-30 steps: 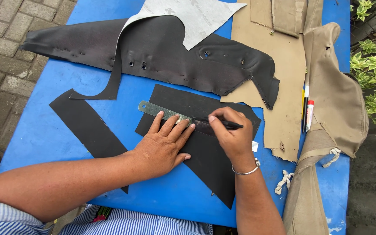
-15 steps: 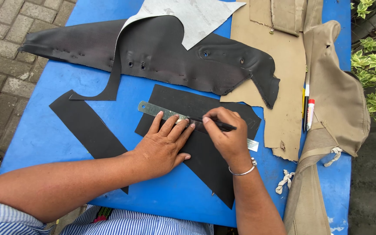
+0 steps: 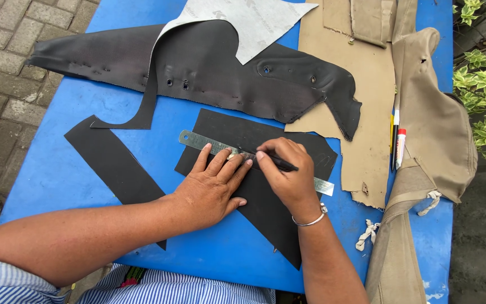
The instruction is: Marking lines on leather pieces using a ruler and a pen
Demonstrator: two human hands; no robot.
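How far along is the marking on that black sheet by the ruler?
Done: one black strip lies apart on the blue table. In hand: the left hand presses the metal ruler onto the black sheet while the right hand runs a pen along its edge. Left: that sheet is uncut beyond the ruler.

Bare blue table (image 3: 85, 186) lies open at the near left and between the black strip (image 3: 113, 163) and the black sheet (image 3: 265, 197). Farther back, the large black cover (image 3: 220, 73) and grey pattern piece (image 3: 248, 19) bar the way. To the right, tan material (image 3: 367, 112), pens (image 3: 397, 143) and a tan cover (image 3: 434, 129) crowd the edge.
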